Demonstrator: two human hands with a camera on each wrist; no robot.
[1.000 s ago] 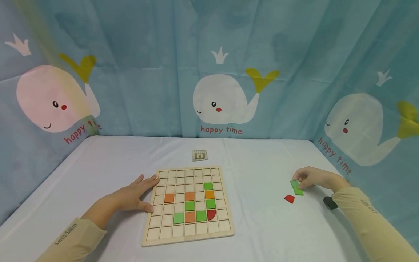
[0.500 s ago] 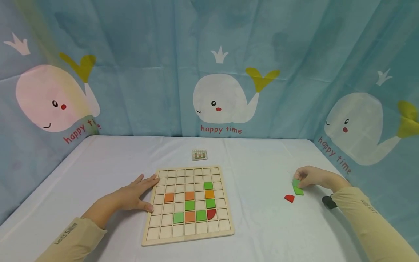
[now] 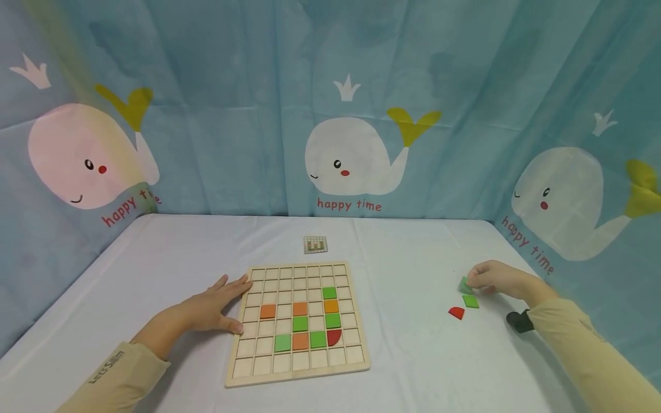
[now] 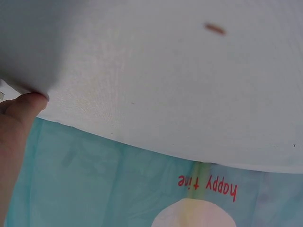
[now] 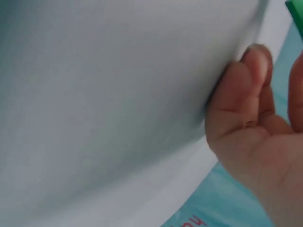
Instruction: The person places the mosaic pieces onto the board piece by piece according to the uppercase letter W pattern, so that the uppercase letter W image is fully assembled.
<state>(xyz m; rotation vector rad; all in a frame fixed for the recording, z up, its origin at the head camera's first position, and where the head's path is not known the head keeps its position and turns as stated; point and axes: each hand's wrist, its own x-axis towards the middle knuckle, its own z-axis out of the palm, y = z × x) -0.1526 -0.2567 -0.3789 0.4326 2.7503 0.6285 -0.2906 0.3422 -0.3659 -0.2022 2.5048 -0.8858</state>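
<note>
In the head view a wooden grid board (image 3: 289,367) lies on the table, with orange, green and red tiles in some of its cells. My left hand (image 3: 209,307) rests at the board's left edge, fingers spread, fingertips and thumb on the rim. On the right, my right hand (image 3: 498,280) pinches a light green square tile (image 3: 465,285), tilted up from the table. The right wrist view catches only a corner of this green tile (image 5: 297,16) beyond the curled fingers. Just below the hand lie a brighter green tile (image 3: 471,302) and a red quarter-round tile (image 3: 457,312).
A small patterned card (image 3: 315,245) lies behind the board. A black object (image 3: 518,321) shows beside the right sleeve. White cloth (image 3: 408,344) covers the table, and a blue whale-print curtain (image 3: 232,155) hangs around its back and sides.
My right hand has drawn the light green tile up and apart from the brighter green one, which now shows whole on the table. The left hand stays in place.
</note>
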